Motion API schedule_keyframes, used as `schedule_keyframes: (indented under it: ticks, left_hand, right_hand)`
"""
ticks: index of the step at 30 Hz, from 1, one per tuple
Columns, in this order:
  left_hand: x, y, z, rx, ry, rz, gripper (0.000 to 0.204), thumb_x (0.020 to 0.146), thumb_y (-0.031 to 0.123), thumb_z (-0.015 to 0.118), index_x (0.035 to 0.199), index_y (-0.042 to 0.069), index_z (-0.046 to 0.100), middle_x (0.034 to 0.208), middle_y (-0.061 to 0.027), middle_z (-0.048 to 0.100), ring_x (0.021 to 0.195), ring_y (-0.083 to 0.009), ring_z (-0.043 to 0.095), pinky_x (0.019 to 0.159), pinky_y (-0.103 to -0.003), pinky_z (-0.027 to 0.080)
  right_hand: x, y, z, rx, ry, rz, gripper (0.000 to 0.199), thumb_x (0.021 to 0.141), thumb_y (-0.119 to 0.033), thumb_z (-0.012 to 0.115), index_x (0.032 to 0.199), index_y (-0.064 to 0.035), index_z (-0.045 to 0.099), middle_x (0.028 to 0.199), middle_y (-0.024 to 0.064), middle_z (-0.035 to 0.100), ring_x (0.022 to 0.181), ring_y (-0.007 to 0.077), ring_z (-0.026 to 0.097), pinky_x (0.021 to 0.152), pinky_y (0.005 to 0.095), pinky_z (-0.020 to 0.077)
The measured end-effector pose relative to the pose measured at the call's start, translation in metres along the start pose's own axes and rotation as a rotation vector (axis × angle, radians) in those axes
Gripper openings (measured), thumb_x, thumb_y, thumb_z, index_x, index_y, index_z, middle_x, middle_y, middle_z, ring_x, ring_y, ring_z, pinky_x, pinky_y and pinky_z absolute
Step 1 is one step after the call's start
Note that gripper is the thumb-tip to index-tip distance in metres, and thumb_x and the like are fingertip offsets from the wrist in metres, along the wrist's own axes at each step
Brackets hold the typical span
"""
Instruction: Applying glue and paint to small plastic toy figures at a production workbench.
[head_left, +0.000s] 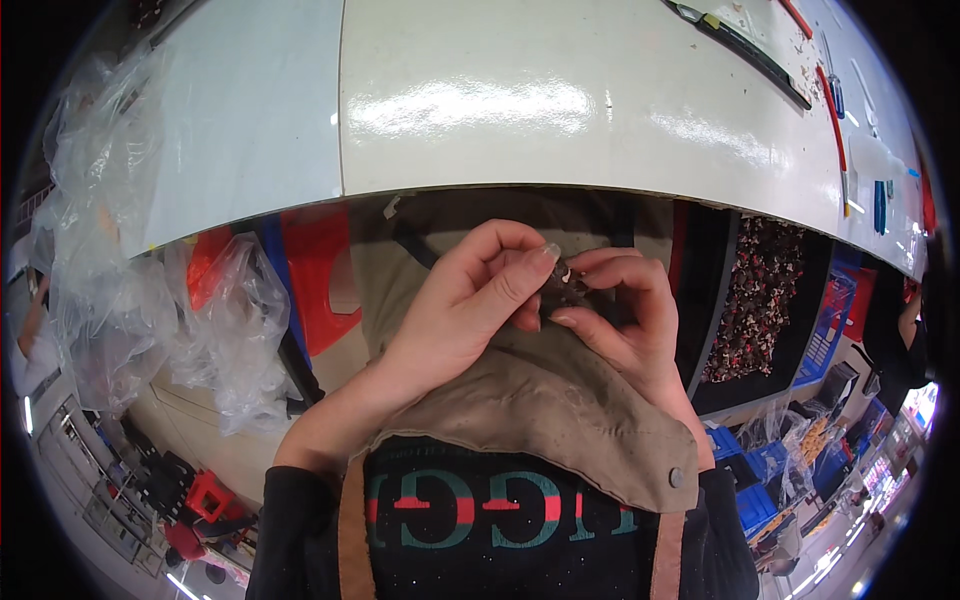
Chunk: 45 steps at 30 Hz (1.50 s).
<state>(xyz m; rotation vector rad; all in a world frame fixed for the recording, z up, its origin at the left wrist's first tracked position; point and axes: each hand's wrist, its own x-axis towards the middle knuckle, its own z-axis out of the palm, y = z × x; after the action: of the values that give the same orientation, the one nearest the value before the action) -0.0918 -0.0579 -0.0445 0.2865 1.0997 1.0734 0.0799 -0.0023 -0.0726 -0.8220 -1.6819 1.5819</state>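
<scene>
Above my lap, just below the table edge, both hands are brought together on a small dark brown piece [565,287] with pale flecks. My left hand [478,290] pinches it from the left with thumb and fingers. From the right, the thumb and fingertips of my right hand [632,312] grip the same piece. Fingers cover much of it, so its exact kind does not show. A brown apron [540,385] spreads under my hands and forearms.
The pale table [480,145] runs across in front. On it lie a black-handled cutter [750,55] and a red stick [832,120]. At right, a black tray [710,330] holds many dark, red and white bits [755,300]. Clear plastic bags [230,340] hang at left.
</scene>
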Motion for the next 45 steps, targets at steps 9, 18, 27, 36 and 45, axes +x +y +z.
schedule_keyframes:
  ticks: [9, 18, 27, 36, 45]
  left_hand:
    - [-0.002, 0.003, 0.002, 0.078, -0.026, 0.148, 0.019, 0.092, 0.015, 0.054, 0.106, 0.002, 0.049, 0.086, -0.0004, 0.054, 0.069, -0.0042, 0.05, 0.061, -0.017, 0.042]
    - [-0.001, 0.007, 0.007, 0.087, -0.062, 0.163, 0.019, 0.093, 0.014, 0.053, 0.106, 0.002, 0.048, 0.088, -0.0009, 0.054, 0.07, -0.0043, 0.05, 0.062, -0.017, 0.043]
    - [0.009, 0.014, 0.021, 0.25, -0.104, 0.116, 0.026, 0.097, 0.024, 0.045, 0.109, 0.003, 0.052, 0.095, -0.0029, 0.056, 0.076, -0.0079, 0.053, 0.069, -0.022, 0.045]
    - [0.011, 0.01, 0.029, 0.239, -0.182, 0.136, 0.035, 0.095, 0.015, 0.044, 0.127, 0.002, 0.043, 0.108, -0.0036, 0.053, 0.1, -0.0091, 0.05, 0.087, -0.024, 0.041]
    - [0.009, 0.006, 0.021, 0.193, -0.213, 0.068, 0.044, 0.089, 0.005, 0.048, 0.132, 0.001, 0.039, 0.117, -0.005, 0.051, 0.107, -0.0114, 0.048, 0.094, -0.026, 0.038]
  right_hand:
    - [0.007, -0.002, 0.0, -0.222, -0.047, -0.214, 0.03, 0.068, 0.0, 0.075, 0.093, -0.0022, 0.059, 0.1, 0.0141, 0.061, 0.086, 0.0236, 0.062, 0.072, 0.0293, 0.0514]
    - [0.007, -0.006, -0.008, -0.27, -0.051, -0.242, 0.035, 0.067, 0.0, 0.077, 0.093, -0.0049, 0.054, 0.104, 0.0174, 0.059, 0.087, 0.0225, 0.061, 0.071, 0.0299, 0.0503]
    - [0.007, -0.012, -0.023, -0.013, 0.035, -0.085, 0.033, 0.064, -0.004, 0.079, 0.09, -0.0051, 0.059, 0.094, 0.0101, 0.061, 0.087, 0.0219, 0.06, 0.071, 0.0286, 0.0499]
    - [0.009, -0.011, -0.034, -0.192, 0.007, -0.152, 0.03, 0.065, -0.003, 0.078, 0.088, -0.007, 0.058, 0.086, 0.0062, 0.06, 0.082, 0.0207, 0.059, 0.064, 0.0288, 0.0476]
    - [0.006, -0.005, -0.028, -0.182, 0.007, -0.143, 0.031, 0.064, -0.001, 0.077, 0.087, -0.0072, 0.058, 0.085, 0.0063, 0.06, 0.08, 0.0206, 0.058, 0.066, 0.0291, 0.0476]
